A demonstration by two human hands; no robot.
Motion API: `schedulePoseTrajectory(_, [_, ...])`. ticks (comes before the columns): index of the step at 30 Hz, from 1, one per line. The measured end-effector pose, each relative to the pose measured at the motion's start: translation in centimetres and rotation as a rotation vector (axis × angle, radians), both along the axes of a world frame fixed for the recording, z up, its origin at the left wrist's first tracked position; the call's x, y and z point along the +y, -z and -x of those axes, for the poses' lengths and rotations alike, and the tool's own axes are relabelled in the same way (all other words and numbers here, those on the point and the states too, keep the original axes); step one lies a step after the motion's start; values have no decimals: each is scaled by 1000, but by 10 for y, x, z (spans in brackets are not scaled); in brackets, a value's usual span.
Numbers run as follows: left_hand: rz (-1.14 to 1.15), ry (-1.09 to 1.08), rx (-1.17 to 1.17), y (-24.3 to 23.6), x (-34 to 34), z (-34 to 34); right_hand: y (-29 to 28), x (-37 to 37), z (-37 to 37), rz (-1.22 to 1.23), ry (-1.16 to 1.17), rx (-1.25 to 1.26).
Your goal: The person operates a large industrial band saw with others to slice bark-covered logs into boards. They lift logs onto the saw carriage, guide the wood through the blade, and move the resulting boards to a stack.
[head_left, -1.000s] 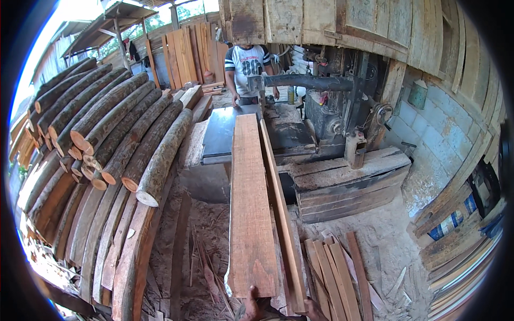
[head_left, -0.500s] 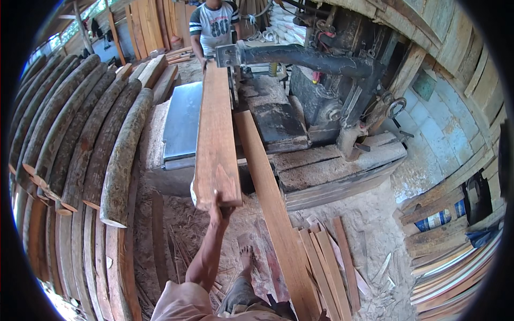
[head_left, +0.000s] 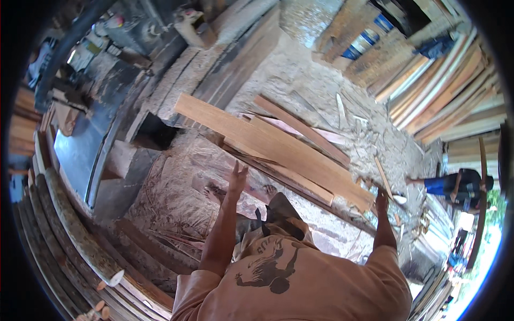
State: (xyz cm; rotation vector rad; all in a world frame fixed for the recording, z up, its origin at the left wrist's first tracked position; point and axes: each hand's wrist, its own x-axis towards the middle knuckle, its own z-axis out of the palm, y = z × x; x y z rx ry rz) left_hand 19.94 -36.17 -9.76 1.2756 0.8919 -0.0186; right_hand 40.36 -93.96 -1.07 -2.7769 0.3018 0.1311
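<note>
- Plank point(head_left: 267, 146), long & brown, lies diag. over narrower boards point(head_left: 309, 187) on sawdusty flr point(head_left: 262, 85).
- R hand point(head_left: 381, 202) at its R end, fingers unclear (can't tell if gripping).
- L hand point(head_left: 237, 175) nr. its side, fingers spread.
- Co-worker point(head_left: 467, 184) far R, dk. top.

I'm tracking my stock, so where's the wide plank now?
In the head view, the wide plank crosses the centre over narrower boards, its right end by the right hand.

Daylight burns out white at near right; bluish glare lies on the metal bench point(head_left: 80, 145). Far-left machinery point(head_left: 150, 31) is dim and soft. Fisheye distortion bends the near-left logs point(head_left: 75, 222) inside a black rim.
</note>
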Motion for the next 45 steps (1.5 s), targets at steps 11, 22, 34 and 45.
schedulePoseTrajectory(11, [199, -480, 539, 2, -8, 312, 137, 306, 153, -189, -494, 858])
schedulePoseTrajectory(22, [245, -780, 274, 9, 60, 334, 243, 530, 113, -375, -820, 795])
schedulePoseTrajectory(34, [159, -1220, -148, -76, 340, 254, 29, 967, 165, -566, -1266, 1037])
schedulePoseTrajectory(45, [351, -1431, -570, -119, 410, 172, -16, 1056, 205, -642, -1185, 1131])
